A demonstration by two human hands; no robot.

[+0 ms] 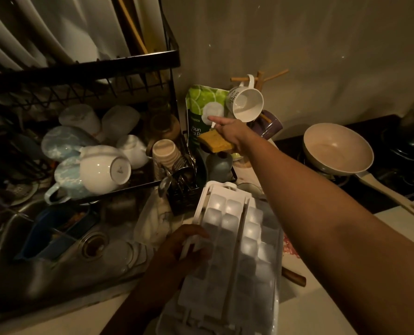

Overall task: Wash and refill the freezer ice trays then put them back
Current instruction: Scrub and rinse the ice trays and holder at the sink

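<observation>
Fingers [227, 135] of right hand [233, 132] clamped on yellow sponge [215, 141], index extended toward green soap pouch [202, 112] at wall. Left hand [179, 247] gripping left edge of white ice trays [235, 250], tilted, on counter [307, 308] just right of sink [56, 274]. Dish rack [80, 122] beyond sink, full of cups.

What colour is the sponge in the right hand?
Yellow; the sponge in the right hand shows clearly in the head view.
</observation>
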